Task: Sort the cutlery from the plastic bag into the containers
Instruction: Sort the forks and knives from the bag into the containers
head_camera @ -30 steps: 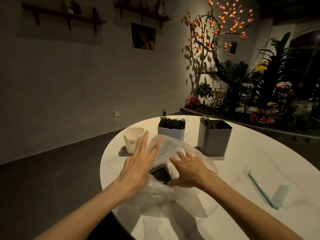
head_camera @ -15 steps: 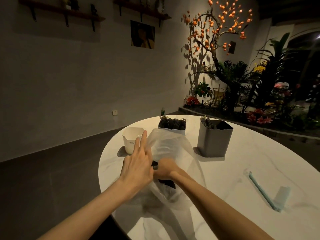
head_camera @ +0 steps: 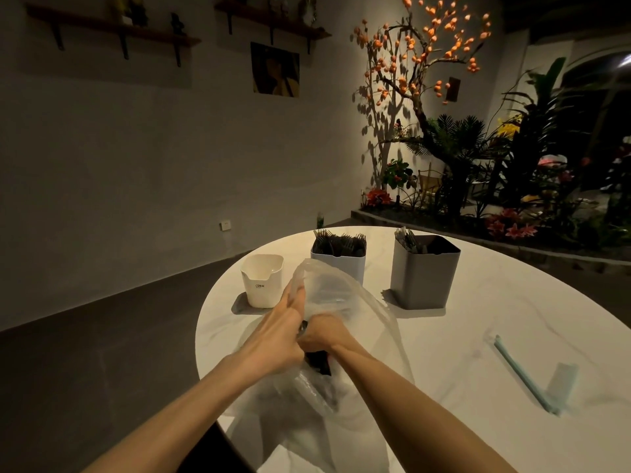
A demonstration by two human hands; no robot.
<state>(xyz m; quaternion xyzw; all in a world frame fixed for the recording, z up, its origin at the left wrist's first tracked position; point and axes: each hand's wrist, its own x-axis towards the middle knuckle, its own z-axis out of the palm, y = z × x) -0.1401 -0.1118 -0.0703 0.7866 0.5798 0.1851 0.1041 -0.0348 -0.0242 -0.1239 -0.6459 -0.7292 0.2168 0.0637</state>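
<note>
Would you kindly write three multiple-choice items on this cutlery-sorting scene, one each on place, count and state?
1. Where does the cream container stand?
A. left of the other two containers
B. between them
C. on the floor

2. How many containers are on the table?
A. two
B. three
C. five

3. What is the right hand doing?
A. resting flat
B. reaching inside the plastic bag
C. holding the blue straw

Answers: 1 A, leftmost in the row; 2 B, cream, white, grey; 3 B, plastic covers it.

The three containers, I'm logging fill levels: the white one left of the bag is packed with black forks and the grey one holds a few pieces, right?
Not quite. In the head view the white container looks empty; the black forks fill the middle light container behind the plastic bag. The grey container holds a few pieces.
</note>
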